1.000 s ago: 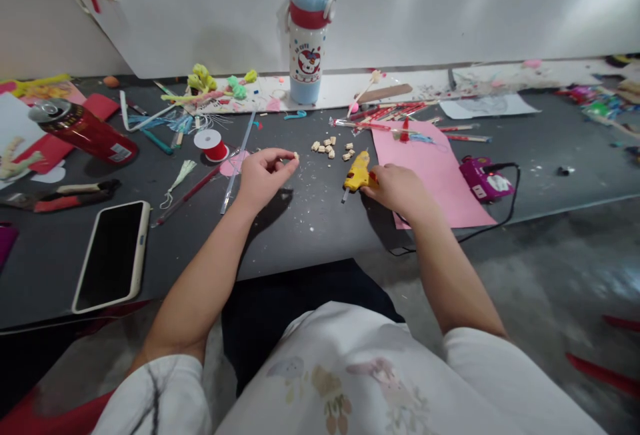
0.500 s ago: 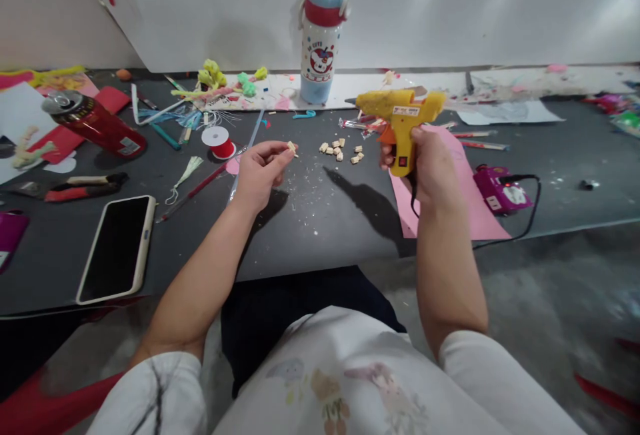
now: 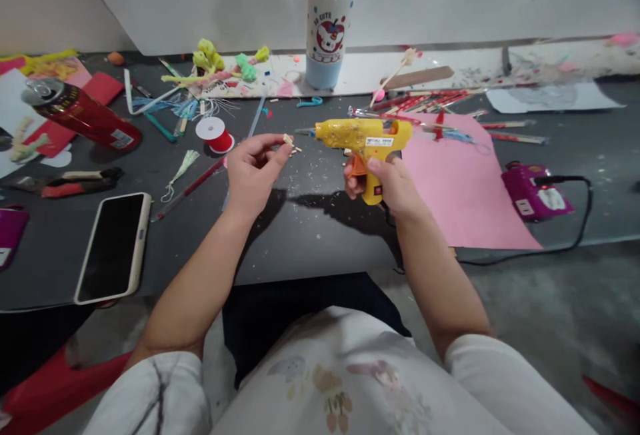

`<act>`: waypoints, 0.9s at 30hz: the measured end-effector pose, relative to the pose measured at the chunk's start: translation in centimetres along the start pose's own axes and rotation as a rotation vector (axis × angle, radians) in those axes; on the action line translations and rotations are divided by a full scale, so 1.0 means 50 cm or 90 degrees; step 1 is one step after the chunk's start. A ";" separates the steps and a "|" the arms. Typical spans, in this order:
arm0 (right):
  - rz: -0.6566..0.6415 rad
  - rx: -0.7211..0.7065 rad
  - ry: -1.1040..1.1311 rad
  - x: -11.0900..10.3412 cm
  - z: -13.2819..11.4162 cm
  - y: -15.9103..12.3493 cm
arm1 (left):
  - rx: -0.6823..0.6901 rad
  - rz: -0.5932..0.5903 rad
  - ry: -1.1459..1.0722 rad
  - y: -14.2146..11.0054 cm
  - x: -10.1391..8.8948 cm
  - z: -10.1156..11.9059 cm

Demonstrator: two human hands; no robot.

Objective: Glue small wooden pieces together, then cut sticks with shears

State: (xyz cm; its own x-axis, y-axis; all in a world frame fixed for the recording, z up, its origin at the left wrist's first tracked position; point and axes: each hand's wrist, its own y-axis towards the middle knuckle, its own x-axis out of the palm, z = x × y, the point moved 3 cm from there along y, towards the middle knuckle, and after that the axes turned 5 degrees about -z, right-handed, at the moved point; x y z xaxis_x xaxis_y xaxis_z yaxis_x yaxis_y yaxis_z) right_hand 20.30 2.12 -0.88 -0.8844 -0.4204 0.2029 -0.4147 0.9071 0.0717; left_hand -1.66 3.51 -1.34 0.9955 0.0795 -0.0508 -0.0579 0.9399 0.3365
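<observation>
My right hand grips the handle of a yellow glue gun, a finger on its orange trigger. The gun is held level above the dark table, its nozzle pointing left. My left hand pinches a small pale wooden piece between thumb and fingertips, just left of the nozzle tip. The other small wooden pieces on the table are mostly hidden behind the gun.
A pink paper sheet lies to the right, with a purple device and black cable beyond it. A phone, a red spool, a red can and a red-handled tool lie left. A water bottle stands at the back.
My right hand lifted the glue gun off the table, then lowered it and swung its nozzle toward the piece in my left hand. The left hand stayed about where it was.
</observation>
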 end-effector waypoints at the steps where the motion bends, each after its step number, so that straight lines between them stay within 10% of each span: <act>1: 0.002 0.007 -0.006 0.000 0.000 -0.001 | -0.003 -0.004 0.007 -0.002 0.001 0.002; 27: -0.076 0.003 -0.007 0.003 0.007 -0.005 | -0.005 -0.015 0.011 -0.006 0.003 0.007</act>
State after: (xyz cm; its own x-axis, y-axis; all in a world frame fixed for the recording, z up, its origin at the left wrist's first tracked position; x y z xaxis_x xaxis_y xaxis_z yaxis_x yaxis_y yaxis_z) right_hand 20.21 1.84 -1.20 -0.8308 -0.5256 0.1830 -0.5183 0.8505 0.0895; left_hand -1.46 3.14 -1.09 0.9953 0.0632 -0.0740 -0.0356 0.9441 0.3277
